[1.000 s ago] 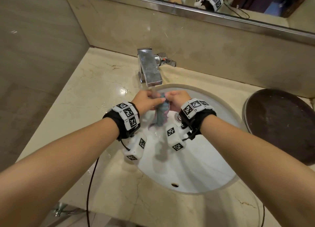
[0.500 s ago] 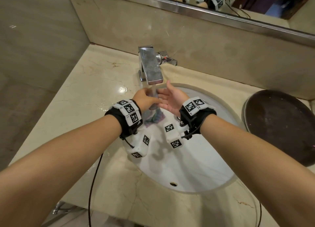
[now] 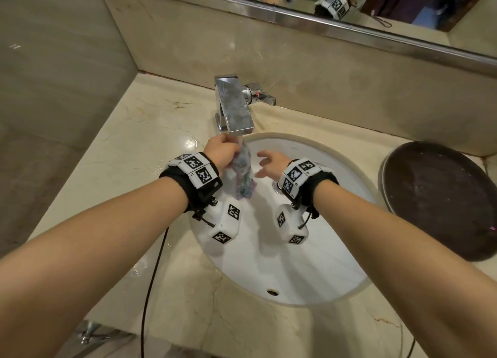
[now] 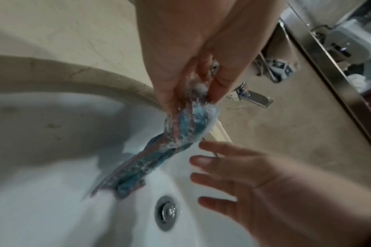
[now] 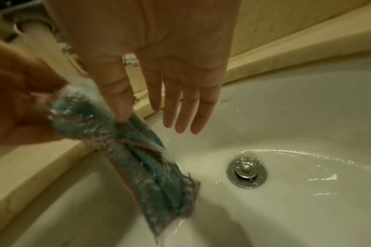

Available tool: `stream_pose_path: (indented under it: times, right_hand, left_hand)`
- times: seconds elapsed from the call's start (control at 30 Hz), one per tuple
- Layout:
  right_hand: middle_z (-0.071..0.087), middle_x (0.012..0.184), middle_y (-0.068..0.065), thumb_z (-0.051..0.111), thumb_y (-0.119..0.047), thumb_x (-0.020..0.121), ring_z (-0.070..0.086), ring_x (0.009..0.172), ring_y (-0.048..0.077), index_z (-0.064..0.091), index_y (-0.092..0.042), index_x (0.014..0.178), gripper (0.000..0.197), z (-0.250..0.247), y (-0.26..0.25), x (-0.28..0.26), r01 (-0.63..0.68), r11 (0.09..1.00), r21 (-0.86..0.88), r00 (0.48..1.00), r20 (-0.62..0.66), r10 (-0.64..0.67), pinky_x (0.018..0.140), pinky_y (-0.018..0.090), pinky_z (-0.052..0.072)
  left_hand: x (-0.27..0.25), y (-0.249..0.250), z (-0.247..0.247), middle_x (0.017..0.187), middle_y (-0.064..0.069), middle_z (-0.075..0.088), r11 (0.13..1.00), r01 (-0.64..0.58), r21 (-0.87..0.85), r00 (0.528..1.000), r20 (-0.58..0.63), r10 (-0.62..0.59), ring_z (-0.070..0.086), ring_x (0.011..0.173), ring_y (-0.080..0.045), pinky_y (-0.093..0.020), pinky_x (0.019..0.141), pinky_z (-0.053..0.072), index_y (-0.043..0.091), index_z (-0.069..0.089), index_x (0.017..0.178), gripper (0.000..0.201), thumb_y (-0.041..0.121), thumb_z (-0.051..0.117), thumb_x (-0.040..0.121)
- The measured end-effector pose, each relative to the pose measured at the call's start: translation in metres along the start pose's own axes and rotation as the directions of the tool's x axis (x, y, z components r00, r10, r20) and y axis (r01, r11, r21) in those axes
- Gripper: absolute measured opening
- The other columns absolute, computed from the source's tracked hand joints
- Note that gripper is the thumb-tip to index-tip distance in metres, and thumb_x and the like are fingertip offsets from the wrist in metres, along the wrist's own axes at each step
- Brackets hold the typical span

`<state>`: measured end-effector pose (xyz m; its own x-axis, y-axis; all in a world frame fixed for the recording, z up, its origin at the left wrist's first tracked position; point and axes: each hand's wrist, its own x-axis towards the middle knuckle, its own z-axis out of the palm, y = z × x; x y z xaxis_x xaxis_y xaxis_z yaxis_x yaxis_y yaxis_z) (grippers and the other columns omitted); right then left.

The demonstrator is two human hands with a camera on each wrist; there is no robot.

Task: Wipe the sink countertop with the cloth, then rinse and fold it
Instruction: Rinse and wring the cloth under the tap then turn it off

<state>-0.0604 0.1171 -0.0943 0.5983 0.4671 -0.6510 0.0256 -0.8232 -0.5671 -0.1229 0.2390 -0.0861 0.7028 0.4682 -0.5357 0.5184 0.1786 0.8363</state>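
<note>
left grip: left hand [image 3: 221,151] pinches the top end of the cloth [image 3: 243,172] between thumb and fingertips, right under the spout, so the rest hangs free in the stream
right grip: right hand [image 3: 271,164] holds nothing, fingers [image 5: 181,107] straight and spread; thumb tip looks to touch the cloth's edge in the right wrist view, can't confirm from the head view
counter: beige marble counter [image 3: 139,131] wraps the basin, wet patches on the left side; wiping part looks done, judging by the cloth now being under water
basin: white sink [image 3: 317,271], cloth held over it so runoff goes straight down
tray: dark round tray [image 3: 441,204] on the counter at right, well apart from the hands
faucet: chrome faucet [image 3: 234,104] running, lever out to its right; water hits the cloth just below the pinch
cloth: blue with pinkish edging, bunched into a narrow hanging strip, soaked, lower end just above the basin floor
drain: metal drain [image 5: 246,172] near the cloth's tail, water pooling round it
step: rinse in progress; guess the free hand is placed to squeeze down the strip. Fold not yet started
</note>
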Motion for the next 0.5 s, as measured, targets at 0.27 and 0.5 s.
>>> stream_pose_path:
  times: [0.27, 0.5]
  right_hand:
    - [0.059, 0.130, 0.015, 0.071, -0.007, 0.078, 0.055, 0.121, 0.030, 0.050, -0.007, 0.133, 0.059, 0.028, 0.007, 0.008, 0.071, 0.986, 0.154, 0.994, -0.097, -0.056, 0.100, 0.034, 0.042]
    - [0.056, 0.065, 0.000, 0.058, -0.003, 0.086, 0.054, 0.063, 0.016, 0.051, -0.020, 0.069, 0.025, 0.021, 0.010, 0.015, 0.038, 0.964, 0.263, 0.984, -0.176, 0.009, 0.052, 0.020, 0.041]
  left_hand:
    - [-0.008, 0.010, 0.000, 0.086, -0.005, 0.059, 0.985, 0.099, -0.143, 0.985, 0.152, -0.077, 0.058, 0.070, -0.014, -0.021, 0.049, 0.049, 0.013, 0.057, 0.095, 0.024, -0.004, 0.041, 0.087]
    - [-0.004, -0.005, -0.024, 0.080, -0.005, 0.057, 0.984, 0.174, -0.023, 0.984, 0.033, -0.173, 0.055, 0.067, -0.015, -0.022, 0.043, 0.051, 0.009, 0.057, 0.088, 0.022, -0.007, 0.042, 0.086]
